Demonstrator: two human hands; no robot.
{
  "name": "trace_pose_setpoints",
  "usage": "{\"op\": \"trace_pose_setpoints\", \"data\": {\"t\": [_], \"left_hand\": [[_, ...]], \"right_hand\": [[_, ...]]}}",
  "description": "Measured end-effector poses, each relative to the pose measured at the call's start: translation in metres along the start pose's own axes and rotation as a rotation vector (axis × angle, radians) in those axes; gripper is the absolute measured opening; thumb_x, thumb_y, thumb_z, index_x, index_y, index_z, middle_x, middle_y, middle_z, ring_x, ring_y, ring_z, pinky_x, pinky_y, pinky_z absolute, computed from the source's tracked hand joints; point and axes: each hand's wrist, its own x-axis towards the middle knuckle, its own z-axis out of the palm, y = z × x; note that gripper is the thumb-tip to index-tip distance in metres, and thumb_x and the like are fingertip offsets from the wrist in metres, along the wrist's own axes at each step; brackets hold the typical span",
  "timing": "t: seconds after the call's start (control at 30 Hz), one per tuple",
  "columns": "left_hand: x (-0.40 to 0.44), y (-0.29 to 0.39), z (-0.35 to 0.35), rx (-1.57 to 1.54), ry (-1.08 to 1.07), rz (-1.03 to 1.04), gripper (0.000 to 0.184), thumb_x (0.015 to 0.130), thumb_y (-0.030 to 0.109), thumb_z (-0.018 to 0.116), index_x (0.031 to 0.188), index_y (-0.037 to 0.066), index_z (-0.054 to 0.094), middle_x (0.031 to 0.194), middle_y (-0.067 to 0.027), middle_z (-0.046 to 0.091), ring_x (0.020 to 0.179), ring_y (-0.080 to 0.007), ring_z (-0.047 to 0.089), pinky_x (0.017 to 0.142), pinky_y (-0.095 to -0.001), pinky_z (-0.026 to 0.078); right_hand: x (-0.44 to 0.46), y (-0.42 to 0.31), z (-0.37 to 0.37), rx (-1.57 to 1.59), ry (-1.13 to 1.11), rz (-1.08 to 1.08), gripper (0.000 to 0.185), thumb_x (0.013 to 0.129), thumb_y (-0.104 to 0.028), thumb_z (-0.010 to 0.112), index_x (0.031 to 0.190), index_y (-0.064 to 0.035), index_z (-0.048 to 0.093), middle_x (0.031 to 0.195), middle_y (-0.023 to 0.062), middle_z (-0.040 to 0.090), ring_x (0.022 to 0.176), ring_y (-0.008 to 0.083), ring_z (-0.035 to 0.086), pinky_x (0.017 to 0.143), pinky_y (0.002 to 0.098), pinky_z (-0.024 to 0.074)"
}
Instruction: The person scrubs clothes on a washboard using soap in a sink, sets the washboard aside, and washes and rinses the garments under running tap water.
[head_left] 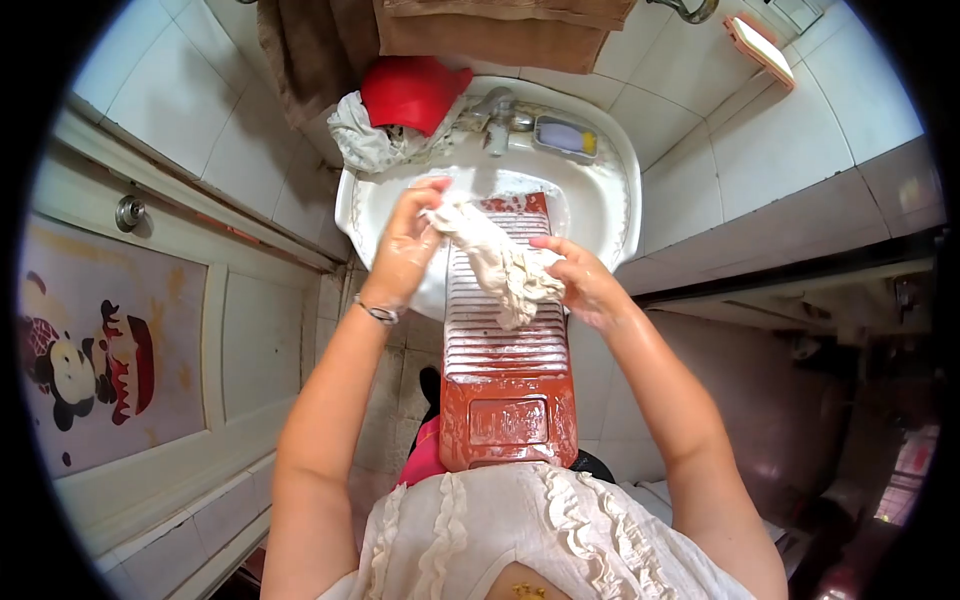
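One red-brown washboard was placed nearest | crumpled white wet cloth was held over its ridges, ends gripped by fingers of right hand and left hand | judged soft, water-heavy, slippery, best grasped by thick folds | white washbasin was seen beyond

towels cut off @ top edge; washbd pt. hidden under cloth.
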Motion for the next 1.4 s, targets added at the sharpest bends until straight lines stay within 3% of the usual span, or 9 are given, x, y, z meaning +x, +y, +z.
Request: {"op": "trace_pose_setpoints", "data": {"t": [0.13, 0.37, 0.47, 0.67, 0.8, 0.87, 0.97, 1.13, 1.4], "left_hand": [[-0.015, -0.005, -0.024, -0.447, 0.321, -0.364, 0.021, 0.094, 0.008, 0.053, 0.112, 0.013, 0.043, 0.133, -0.0127, 0.048, 0.117, -0.0224, 0.052, 0.096, -0.0365, 0.046], [-0.028, -0.019, -0.015, -0.714, 0.380, -0.429, 0.021, 0.096, 0.011, 0.048, 0.116, 0.011, 0.041, 0.128, -0.0141, 0.052, 0.110, -0.0228, 0.057, 0.094, -0.0377, 0.047], [-0.023, -0.031, 0.005, -0.002, 0.378, -0.401, 0.030, 0.091, 0.009, 0.051, 0.121, 0.006, 0.045, 0.119, -0.0118, 0.053, 0.114, -0.0212, 0.052, 0.098, -0.0353, 0.044], [-0.041, -0.013, 0.083, 0.067, -0.341, -0.378, 0.045, 0.083, 0.006, 0.058, 0.127, 0.002, 0.046, 0.115, -0.0105, 0.055, 0.107, -0.0195, 0.054, 0.093, -0.0300, 0.043], [-0.038, -0.034, 0.071, 0.340, -0.354, -0.731, 0.033, 0.084, 0.015, 0.062, 0.113, 0.001, 0.058, 0.097, -0.0076, 0.061, 0.092, -0.0164, 0.057, 0.085, -0.0286, 0.045], [-0.040, -0.040, 0.068, 0.503, -0.084, -0.022, 0.028, 0.088, 0.019, 0.060, 0.109, 0.002, 0.059, 0.085, -0.0047, 0.060, 0.084, -0.0132, 0.055, 0.078, -0.0257, 0.045], [-0.020, -0.009, 0.079, -0.151, -0.167, -0.566, 0.025, 0.093, 0.025, 0.056, 0.104, 0.003, 0.061, 0.084, -0.0019, 0.058, 0.082, -0.0117, 0.053, 0.077, -0.0247, 0.044], [0.053, -0.033, 0.040, 0.118, 0.312, -0.361, 0.029, 0.097, 0.025, 0.048, 0.096, -0.002, 0.059, 0.081, -0.0080, 0.061, 0.078, -0.0163, 0.057, 0.073, -0.0321, 0.046], [0.045, -0.035, 0.017, 0.152, 0.084, -0.156, 0.033, 0.095, 0.025, 0.052, 0.121, 0.006, 0.058, 0.119, -0.0121, 0.059, 0.113, -0.0197, 0.054, 0.097, -0.0287, 0.041]], "right_hand": [[-0.004, 0.001, -0.029, 0.194, 0.189, -0.093, 0.024, 0.089, -0.002, 0.046, 0.112, -0.0004, 0.051, 0.101, 0.0149, 0.062, 0.087, 0.0197, 0.064, 0.079, 0.0322, 0.0551], [-0.009, -0.006, -0.038, 0.419, 0.084, -0.258, 0.018, 0.096, -0.013, 0.049, 0.113, -0.0089, 0.051, 0.103, 0.0111, 0.062, 0.094, 0.0234, 0.064, 0.081, 0.0371, 0.0562], [-0.013, -0.012, -0.022, 0.527, 0.053, -0.114, 0.025, 0.097, -0.025, 0.050, 0.115, -0.0081, 0.052, 0.108, 0.0113, 0.062, 0.097, 0.0247, 0.064, 0.086, 0.0398, 0.0543], [-0.008, -0.006, -0.002, 0.630, -0.224, -0.108, 0.032, 0.096, -0.033, 0.050, 0.116, -0.0080, 0.054, 0.110, 0.0127, 0.063, 0.099, 0.0257, 0.063, 0.086, 0.0415, 0.0538], [-0.024, -0.041, 0.008, 0.567, -0.100, -0.330, 0.034, 0.097, -0.033, 0.050, 0.120, -0.0087, 0.052, 0.106, 0.0096, 0.063, 0.097, 0.0228, 0.063, 0.084, 0.0379, 0.0537], [-0.028, -0.050, 0.005, 0.411, -0.035, -0.388, 0.033, 0.098, -0.030, 0.049, 0.122, -0.0080, 0.052, 0.106, 0.0081, 0.062, 0.097, 0.0208, 0.062, 0.085, 0.0362, 0.0528], [-0.027, -0.049, 0.019, 0.299, 0.020, -0.378, 0.032, 0.099, -0.028, 0.047, 0.121, -0.0061, 0.052, 0.107, 0.0063, 0.061, 0.096, 0.0175, 0.062, 0.084, 0.0335, 0.0521], [-0.016, -0.084, 0.004, -0.117, 0.383, -0.626, 0.031, 0.100, -0.026, 0.047, 0.118, -0.0027, 0.057, 0.100, 0.0050, 0.063, 0.091, 0.0104, 0.059, 0.078, 0.0262, 0.0498], [-0.027, -0.030, -0.022, -0.482, 0.348, -0.557, 0.028, 0.095, -0.027, 0.054, 0.104, -0.0035, 0.067, 0.103, 0.0065, 0.066, 0.102, 0.0147, 0.057, 0.093, 0.0292, 0.0416]]}}
